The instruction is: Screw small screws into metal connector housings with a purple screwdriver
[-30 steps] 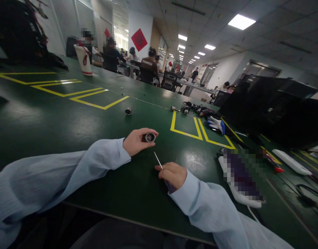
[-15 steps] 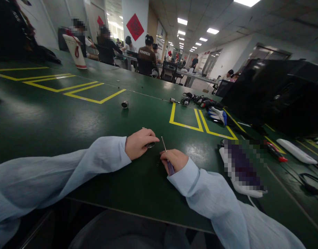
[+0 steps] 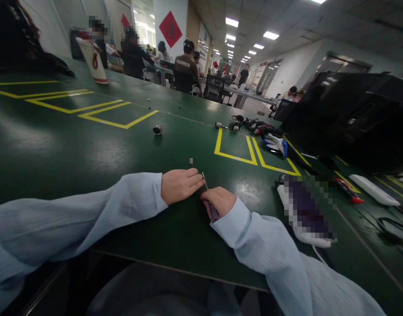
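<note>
My right hand [image 3: 220,202] is closed around a screwdriver with a purple handle [image 3: 213,212]. Its thin metal shaft [image 3: 205,181] sticks up and slightly left, beside the fingertips of my other hand. My left hand [image 3: 184,186] has its fingers bent together, palm down, just above the table. Whatever lies under those fingers is hidden. A small metal piece [image 3: 190,161] shows just beyond the left knuckles; whether it is held or stands on the table I cannot tell.
Farther out on the green table [image 3: 122,149] lies a metal cup-shaped part [image 3: 157,130]. Metal parts and cables [image 3: 250,124] sit beyond yellow tape, near a glove [image 3: 276,145]. A device on a white base [image 3: 306,215] is at right. A white cup [image 3: 94,61] stands far left.
My left hand has turned and shifted slightly right, bringing its fingertips against or close to the screwdriver shaft. The round metal part seen under its fingers is now hidden. My right hand moved slightly left.
</note>
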{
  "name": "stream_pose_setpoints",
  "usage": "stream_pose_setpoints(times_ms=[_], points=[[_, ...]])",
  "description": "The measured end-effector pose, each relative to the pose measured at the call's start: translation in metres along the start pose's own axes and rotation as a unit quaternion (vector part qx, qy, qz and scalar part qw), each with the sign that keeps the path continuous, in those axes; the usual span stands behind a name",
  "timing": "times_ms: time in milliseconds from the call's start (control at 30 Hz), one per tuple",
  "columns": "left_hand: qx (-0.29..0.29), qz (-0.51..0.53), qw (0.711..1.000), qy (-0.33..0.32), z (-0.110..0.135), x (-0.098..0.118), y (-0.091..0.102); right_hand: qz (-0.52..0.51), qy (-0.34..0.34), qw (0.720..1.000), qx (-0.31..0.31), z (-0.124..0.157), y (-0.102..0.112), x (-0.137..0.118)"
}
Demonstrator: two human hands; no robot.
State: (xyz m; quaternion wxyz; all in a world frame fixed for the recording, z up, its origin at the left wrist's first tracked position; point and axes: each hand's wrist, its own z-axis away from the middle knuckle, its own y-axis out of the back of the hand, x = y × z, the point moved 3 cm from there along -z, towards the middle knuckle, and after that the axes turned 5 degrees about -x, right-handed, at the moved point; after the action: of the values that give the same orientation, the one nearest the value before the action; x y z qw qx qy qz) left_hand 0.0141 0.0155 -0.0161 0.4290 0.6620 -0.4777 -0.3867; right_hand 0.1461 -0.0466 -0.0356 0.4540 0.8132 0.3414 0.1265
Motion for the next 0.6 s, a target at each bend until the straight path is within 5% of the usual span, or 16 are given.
stream_pose_setpoints(times_ms=[167,300,500,600], points=[[0.013,0.059,0.998,-0.008,0.002,0.000,0.005,-0.001,-0.058,0.998,-0.018,-0.001,0.011,-0.007],[-0.033,0.070,0.997,-0.005,0.002,-0.004,0.005,0.003,-0.087,0.996,-0.015,-0.004,0.020,-0.011],[0.014,0.119,0.991,0.055,0.005,-0.019,0.011,-0.079,-0.118,0.986,0.086,-0.007,0.031,-0.009],[0.051,0.127,0.986,0.097,0.006,-0.029,0.011,-0.206,-0.197,0.950,0.128,-0.005,0.033,-0.004]])
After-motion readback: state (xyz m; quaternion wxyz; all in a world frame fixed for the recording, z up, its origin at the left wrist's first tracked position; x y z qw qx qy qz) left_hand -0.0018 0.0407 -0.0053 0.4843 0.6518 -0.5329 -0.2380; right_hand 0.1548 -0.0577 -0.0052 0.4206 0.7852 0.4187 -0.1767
